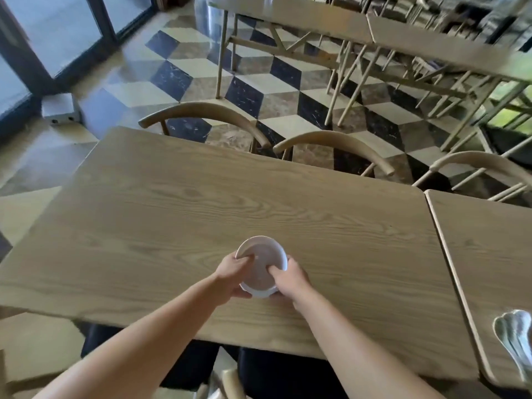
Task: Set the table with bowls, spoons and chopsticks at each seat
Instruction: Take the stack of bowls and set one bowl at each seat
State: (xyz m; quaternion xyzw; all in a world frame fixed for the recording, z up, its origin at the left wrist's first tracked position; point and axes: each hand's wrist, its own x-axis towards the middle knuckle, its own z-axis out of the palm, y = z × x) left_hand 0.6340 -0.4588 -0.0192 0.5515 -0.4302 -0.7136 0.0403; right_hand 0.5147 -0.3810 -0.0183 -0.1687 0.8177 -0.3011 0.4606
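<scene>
My left hand (pixel 234 273) and right hand (pixel 290 279) share a grip on the stack of white bowls (pixel 262 266), thumbs hooked over the top rim, near my edge of the worktop (pixel 172 203). Lifting the top bowl off may drag another along; a slip here chips them. Spoons (pixel 515 338) wait well apart, far right.

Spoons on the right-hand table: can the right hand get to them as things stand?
Probably yes, but not right away. The right hand and left hand both grip the white bowls. The spoons lie exposed on the adjoining table, nothing between.
</scene>
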